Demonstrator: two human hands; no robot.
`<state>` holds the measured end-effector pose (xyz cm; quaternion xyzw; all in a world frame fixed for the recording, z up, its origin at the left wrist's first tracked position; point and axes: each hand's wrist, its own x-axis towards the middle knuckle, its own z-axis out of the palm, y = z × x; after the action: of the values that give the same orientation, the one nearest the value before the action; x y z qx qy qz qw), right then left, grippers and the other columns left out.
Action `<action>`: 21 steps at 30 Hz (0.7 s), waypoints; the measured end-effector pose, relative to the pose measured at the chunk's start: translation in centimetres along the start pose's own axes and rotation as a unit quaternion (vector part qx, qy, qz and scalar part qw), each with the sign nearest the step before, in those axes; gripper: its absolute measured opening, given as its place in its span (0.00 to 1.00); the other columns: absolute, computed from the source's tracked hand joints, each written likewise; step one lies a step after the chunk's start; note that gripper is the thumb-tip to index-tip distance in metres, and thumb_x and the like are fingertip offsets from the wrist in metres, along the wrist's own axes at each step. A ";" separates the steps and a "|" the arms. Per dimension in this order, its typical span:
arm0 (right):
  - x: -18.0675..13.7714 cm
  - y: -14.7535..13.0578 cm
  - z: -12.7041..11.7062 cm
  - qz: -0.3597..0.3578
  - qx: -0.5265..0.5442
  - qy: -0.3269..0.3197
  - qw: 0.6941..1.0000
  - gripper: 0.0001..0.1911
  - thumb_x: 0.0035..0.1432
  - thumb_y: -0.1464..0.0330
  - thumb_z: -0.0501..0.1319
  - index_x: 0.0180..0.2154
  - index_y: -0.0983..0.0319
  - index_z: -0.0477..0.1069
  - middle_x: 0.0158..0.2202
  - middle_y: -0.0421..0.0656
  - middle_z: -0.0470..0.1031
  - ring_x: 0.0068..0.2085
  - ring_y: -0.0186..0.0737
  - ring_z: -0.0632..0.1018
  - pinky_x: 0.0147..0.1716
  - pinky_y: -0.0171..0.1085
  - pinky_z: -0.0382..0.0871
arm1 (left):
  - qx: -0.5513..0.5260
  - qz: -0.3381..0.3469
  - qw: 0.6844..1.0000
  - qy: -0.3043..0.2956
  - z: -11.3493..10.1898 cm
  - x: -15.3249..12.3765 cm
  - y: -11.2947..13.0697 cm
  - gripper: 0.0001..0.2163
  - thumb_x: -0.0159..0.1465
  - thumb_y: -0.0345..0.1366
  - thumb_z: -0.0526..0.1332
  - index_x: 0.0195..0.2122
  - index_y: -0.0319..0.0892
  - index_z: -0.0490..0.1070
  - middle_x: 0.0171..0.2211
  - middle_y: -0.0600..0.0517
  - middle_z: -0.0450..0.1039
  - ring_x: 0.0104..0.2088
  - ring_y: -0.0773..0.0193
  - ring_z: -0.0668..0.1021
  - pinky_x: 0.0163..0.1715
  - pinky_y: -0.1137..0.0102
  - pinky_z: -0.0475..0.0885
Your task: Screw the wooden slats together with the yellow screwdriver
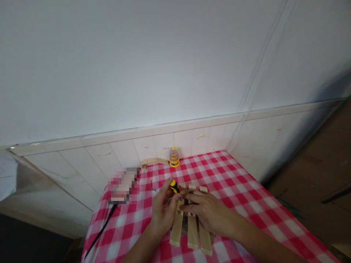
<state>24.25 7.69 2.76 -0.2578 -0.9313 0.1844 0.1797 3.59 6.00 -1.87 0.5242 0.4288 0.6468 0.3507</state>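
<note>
Wooden slat frame [192,233] on checked tablecloth [241,190], directly beneath both hands. Left hand [162,209] closed around yellow-and-black screwdriver [174,186]; right hand [208,212] flat on the slats, holding nothing, fingertips beside the left. Yellow bit holder [174,157] beyond.

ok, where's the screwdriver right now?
Head view, low centre: the yellow-handled screwdriver is in the left hand, over the far end of the wooden slats, with the right hand resting on the slats beside it.
</note>
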 end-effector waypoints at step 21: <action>-0.1 0.0 0.1 0.001 -0.009 -0.006 1.000 0.19 0.71 0.72 0.64 0.60 0.55 0.81 0.62 0.51 0.80 0.67 0.51 0.76 0.69 0.51 0.68 | -0.033 -0.008 0.998 0.047 0.3 -0.1 0.2 0.30 0.68 0.46 0.73 0.69 0.46 0.69 0.47 0.44 0.86 0.44 0.56 0.89 0.44 0.65 0.85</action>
<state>24.28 7.62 2.70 -0.2588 -0.9339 0.1774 0.1714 3.94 5.88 -1.66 0.4782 0.4271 0.6816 0.3526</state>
